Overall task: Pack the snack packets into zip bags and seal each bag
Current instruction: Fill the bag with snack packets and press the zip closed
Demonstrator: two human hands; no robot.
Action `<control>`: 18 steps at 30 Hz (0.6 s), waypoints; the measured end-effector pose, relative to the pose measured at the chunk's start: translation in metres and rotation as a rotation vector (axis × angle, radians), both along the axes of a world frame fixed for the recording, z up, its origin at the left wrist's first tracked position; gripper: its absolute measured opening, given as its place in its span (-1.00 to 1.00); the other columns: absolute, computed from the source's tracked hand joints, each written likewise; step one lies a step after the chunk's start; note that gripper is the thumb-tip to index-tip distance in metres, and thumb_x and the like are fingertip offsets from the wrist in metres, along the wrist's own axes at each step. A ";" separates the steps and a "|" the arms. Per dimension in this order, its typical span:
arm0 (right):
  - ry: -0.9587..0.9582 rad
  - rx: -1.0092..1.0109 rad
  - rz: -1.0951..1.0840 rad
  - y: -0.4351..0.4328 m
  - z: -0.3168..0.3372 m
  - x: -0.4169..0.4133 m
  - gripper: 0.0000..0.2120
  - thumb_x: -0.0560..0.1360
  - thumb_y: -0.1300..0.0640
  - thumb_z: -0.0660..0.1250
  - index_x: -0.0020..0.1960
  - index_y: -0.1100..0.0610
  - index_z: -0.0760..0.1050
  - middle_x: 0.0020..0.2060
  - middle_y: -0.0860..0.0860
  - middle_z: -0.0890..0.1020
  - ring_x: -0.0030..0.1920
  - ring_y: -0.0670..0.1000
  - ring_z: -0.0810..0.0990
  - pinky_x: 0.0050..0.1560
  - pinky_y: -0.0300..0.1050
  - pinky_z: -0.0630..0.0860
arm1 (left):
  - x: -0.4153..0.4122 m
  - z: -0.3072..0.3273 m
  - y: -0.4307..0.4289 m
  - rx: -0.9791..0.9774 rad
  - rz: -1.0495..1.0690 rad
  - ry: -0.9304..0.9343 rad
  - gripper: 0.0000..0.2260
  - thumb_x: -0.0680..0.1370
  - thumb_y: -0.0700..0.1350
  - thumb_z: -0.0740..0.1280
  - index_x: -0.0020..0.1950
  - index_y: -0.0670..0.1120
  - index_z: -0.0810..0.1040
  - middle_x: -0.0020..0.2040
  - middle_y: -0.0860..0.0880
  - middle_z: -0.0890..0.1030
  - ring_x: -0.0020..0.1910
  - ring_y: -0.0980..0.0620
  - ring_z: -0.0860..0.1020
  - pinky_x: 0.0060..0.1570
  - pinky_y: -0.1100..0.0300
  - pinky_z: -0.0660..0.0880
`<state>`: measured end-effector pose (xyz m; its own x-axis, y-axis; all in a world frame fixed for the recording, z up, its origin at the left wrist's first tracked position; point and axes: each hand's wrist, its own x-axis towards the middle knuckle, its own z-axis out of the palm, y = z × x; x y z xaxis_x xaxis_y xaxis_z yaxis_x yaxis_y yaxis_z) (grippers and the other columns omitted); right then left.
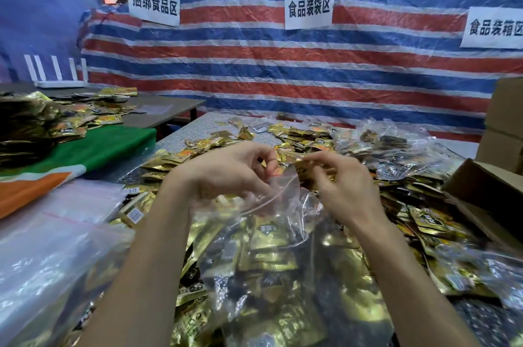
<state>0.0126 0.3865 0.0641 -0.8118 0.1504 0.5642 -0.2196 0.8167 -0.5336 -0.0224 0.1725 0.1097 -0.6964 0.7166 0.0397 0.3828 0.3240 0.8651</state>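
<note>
Mid-frame, the left hand (226, 174) and right hand (348, 188) both pinch the top edge of a clear zip bag (285, 205) holding gold snack packets (271, 259) over the counter (198, 126). The upper-left sign (154, 4) reads 捆绑食品区, the upper-middle sign (309, 6) 食品装袋区.

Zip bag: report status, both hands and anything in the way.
Left hand pinches zip bag mouth. Right hand pinches a snack packet at the mouth. Bag part-filled, unsealed. Loose packets heaped all round; nothing blocking.

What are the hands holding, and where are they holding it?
The left hand and the right hand both pinch the clear zip bag at its top edge, by the zip strip.
</note>
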 end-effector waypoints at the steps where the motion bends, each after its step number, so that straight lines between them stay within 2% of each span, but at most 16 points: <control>1: 0.057 -0.070 0.015 0.005 0.002 0.000 -0.79 0.64 0.07 0.28 0.20 -0.12 0.62 -0.03 -0.14 0.68 -0.04 -0.02 0.64 -0.05 0.13 0.63 | -0.002 -0.003 0.002 0.034 0.018 0.013 -0.66 0.45 -0.45 0.43 -0.16 -0.14 0.32 -0.15 -0.21 0.69 -0.18 -0.18 0.68 -0.27 0.07 0.54; 3: 0.174 -0.211 0.039 0.014 0.008 0.002 -0.80 0.64 0.12 0.27 0.20 -0.02 0.60 -0.07 -0.18 0.63 -0.09 -0.08 0.62 -0.11 -0.05 0.62 | -0.006 -0.006 0.006 0.078 0.058 0.070 -0.66 0.45 -0.47 0.42 -0.22 -0.13 0.33 -0.23 -0.12 0.66 -0.22 -0.02 0.66 -0.31 0.18 0.50; 5: 0.326 -0.303 0.013 0.023 0.016 0.006 -0.82 0.65 0.13 0.26 0.19 0.02 0.59 -0.09 -0.24 0.60 -0.10 -0.19 0.59 -0.08 -0.19 0.57 | -0.009 -0.007 0.007 0.075 0.079 0.156 -0.77 0.46 -0.46 0.40 -0.22 -0.17 0.47 -0.28 0.02 0.65 -0.29 0.16 0.61 -0.34 0.33 0.47; 6: 0.405 -0.334 -0.010 0.027 0.021 0.009 -0.84 0.65 0.12 0.25 0.16 0.00 0.59 -0.11 -0.26 0.60 -0.11 -0.25 0.58 -0.08 -0.23 0.57 | -0.010 -0.007 0.007 0.059 0.081 0.188 -0.83 0.47 -0.42 0.40 -0.17 -0.17 0.57 -0.25 0.04 0.67 -0.26 0.18 0.62 -0.28 0.33 0.50; 8: 0.546 -0.401 -0.029 0.033 0.034 0.019 -0.86 0.67 0.10 0.24 0.10 -0.08 0.56 -0.20 -0.33 0.60 -0.13 -0.33 0.58 -0.14 -0.35 0.57 | -0.010 -0.006 0.007 0.013 0.064 0.213 -0.85 0.51 -0.29 0.44 0.00 -0.07 0.70 -0.07 0.08 0.72 -0.08 0.18 0.66 -0.02 0.19 0.59; 9: 0.592 -0.451 -0.018 0.035 0.041 0.025 -0.83 0.67 0.10 0.23 0.06 -0.14 0.56 -0.21 -0.35 0.60 -0.12 -0.32 0.59 -0.12 -0.34 0.60 | -0.008 -0.006 0.008 -0.015 0.049 0.202 -0.82 0.50 -0.22 0.46 0.07 -0.03 0.71 0.00 0.10 0.72 -0.02 0.18 0.66 0.09 0.12 0.58; 10: 0.615 -0.508 0.000 0.036 0.048 0.030 -0.77 0.67 0.09 0.23 -0.01 -0.21 0.55 -0.20 -0.35 0.61 -0.07 -0.25 0.62 -0.07 -0.22 0.65 | -0.006 -0.005 0.010 -0.044 0.039 0.187 -0.77 0.48 -0.17 0.49 0.13 -0.01 0.69 0.04 0.11 0.71 0.01 0.19 0.65 0.15 0.06 0.57; 12: 0.625 -0.609 0.056 0.034 0.058 0.039 -0.71 0.66 0.05 0.22 -0.11 -0.29 0.54 -0.15 -0.26 0.63 0.03 -0.07 0.65 -0.02 0.12 0.69 | -0.002 -0.004 0.013 -0.085 0.029 0.161 -0.65 0.42 -0.12 0.54 0.20 0.00 0.67 0.10 0.11 0.69 0.00 0.17 0.65 0.15 0.00 0.58; 13: 0.621 -0.658 0.099 0.032 0.062 0.042 -0.72 0.65 0.03 0.23 -0.13 -0.29 0.55 -0.13 -0.21 0.65 0.06 0.00 0.66 -0.05 0.16 0.69 | 0.000 -0.003 0.016 -0.084 0.021 0.141 -0.63 0.41 -0.13 0.55 0.21 -0.02 0.66 0.12 0.09 0.68 -0.01 0.13 0.66 0.12 -0.01 0.60; 15: 0.592 -0.761 0.228 0.024 0.068 0.048 -0.76 0.62 0.01 0.24 -0.14 -0.23 0.57 -0.13 -0.15 0.67 0.03 0.03 0.68 -0.14 0.09 0.69 | 0.003 -0.002 0.021 -0.080 0.015 0.131 -0.62 0.40 -0.14 0.57 0.21 -0.04 0.66 0.14 0.08 0.67 -0.09 0.11 0.68 0.04 0.03 0.63; 18: 0.500 -0.897 0.403 0.008 0.069 0.047 -0.71 0.65 0.07 0.22 -0.16 -0.18 0.60 -0.13 -0.09 0.68 0.01 0.02 0.69 -0.13 0.04 0.66 | 0.010 0.000 0.028 -0.102 0.022 0.214 -0.62 0.36 -0.03 0.61 0.16 0.04 0.68 -0.05 0.22 0.69 -0.21 0.29 0.63 -0.13 0.35 0.54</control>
